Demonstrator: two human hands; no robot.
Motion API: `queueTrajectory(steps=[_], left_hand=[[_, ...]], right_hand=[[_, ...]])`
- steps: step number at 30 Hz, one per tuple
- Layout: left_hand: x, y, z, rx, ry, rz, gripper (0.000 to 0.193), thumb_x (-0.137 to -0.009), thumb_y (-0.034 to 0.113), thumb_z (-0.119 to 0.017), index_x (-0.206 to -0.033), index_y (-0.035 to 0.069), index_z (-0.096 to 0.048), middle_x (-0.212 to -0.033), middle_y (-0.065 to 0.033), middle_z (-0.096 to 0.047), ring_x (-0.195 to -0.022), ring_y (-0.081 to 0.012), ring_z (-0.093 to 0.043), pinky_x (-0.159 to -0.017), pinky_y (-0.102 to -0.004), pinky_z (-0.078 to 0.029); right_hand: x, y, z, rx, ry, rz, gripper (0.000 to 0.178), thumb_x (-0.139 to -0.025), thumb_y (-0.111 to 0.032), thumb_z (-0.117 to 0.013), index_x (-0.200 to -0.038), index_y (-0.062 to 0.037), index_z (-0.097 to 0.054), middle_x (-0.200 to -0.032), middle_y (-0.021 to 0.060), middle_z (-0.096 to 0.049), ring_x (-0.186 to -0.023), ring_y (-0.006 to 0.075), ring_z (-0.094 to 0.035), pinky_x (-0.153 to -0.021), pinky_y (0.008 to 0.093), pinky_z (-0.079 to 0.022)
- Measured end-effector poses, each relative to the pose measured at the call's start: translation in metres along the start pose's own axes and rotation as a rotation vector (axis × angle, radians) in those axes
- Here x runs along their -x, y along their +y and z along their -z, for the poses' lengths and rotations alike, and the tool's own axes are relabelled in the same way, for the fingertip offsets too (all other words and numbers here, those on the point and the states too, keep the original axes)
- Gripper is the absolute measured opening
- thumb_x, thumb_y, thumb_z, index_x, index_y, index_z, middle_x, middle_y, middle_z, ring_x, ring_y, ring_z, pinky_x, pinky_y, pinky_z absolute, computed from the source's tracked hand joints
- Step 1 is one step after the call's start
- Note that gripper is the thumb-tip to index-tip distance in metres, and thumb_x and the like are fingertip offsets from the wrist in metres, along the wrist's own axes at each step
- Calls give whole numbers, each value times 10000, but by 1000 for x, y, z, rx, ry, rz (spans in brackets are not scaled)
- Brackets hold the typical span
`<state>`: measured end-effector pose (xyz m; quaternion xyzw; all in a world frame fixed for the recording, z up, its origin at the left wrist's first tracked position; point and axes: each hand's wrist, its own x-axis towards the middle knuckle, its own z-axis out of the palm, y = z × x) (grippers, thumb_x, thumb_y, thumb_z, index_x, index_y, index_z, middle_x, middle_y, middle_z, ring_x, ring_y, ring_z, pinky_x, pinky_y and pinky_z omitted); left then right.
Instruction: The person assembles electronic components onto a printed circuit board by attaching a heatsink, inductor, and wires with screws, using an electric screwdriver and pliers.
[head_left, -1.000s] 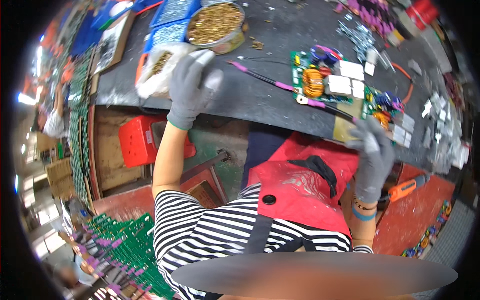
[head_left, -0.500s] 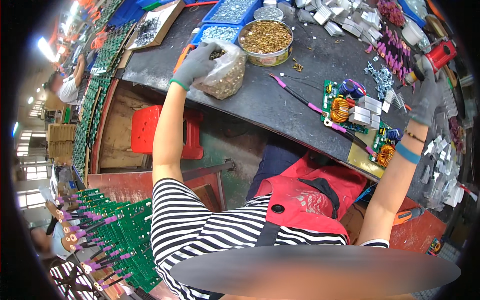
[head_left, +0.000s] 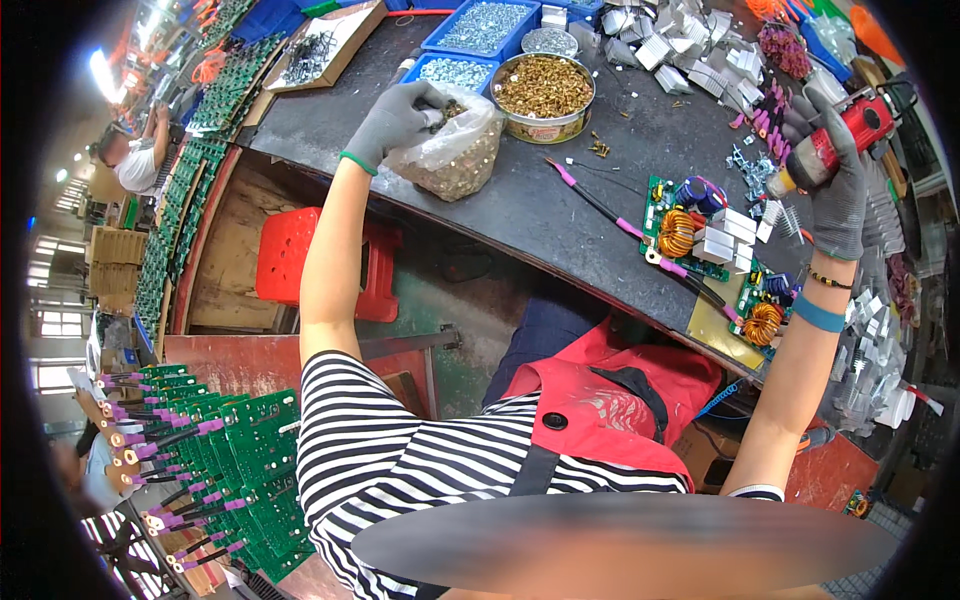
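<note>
My left hand [head_left: 395, 122], in a grey glove, is at the mouth of a clear plastic bag [head_left: 450, 172] full of small metal hardware. Its fingers are curled together at the opening; whatever they pinch is hidden. At the right, my gloved right hand [head_left: 843, 195] is wrapped round a red handheld power tool [head_left: 866, 120], whose narrow nose points down and left over the bench. Below that nose lie a green circuit board [head_left: 655, 205] with copper coils and silver heat sinks, and a second board [head_left: 765, 300] nearer the bench edge.
A round tin of brass-coloured screws [head_left: 545, 95] and blue bins [head_left: 480, 28] of silver hardware stand behind the bag. Heat sinks [head_left: 670, 50] are heaped at the back right. A black cable [head_left: 600, 205] crosses the bench [head_left: 530, 215]. Red stools [head_left: 285, 255] and upright circuit boards [head_left: 250, 450] are at left.
My right hand has brought the red tool left and nearer, its nose now toward the boards. My left hand stays at the bag, with its fingers drawn slightly up at the opening.
</note>
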<state>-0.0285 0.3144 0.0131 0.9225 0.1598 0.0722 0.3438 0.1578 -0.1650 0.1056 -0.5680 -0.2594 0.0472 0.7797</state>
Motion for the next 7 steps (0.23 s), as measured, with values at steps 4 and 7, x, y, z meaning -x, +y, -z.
queueTrajectory(steps=[4,7], left_hand=[[23,-1,7,596,304,-56,198,-898,-7,-627,-1087,24,-681,-1010,-73,-663,-915,-240,-685,-748,-301,-598],[45,37,-17,1039,206,-59,268,-917,36,-638,-1182,77,-648,-1066,-89,-664,-930,-269,-684,-761,-328,-602]], right_hand=[[3,11,0,-58,-152,-101,573,-939,-304,-594,-1339,92,-484,-1232,220,-614,-1067,272,-655,-927,343,-538],[6,-4,-18,-96,-246,-40,724,-894,-448,-625,-1364,80,-469,-1330,251,-553,-1282,294,-523,-1153,392,-322]])
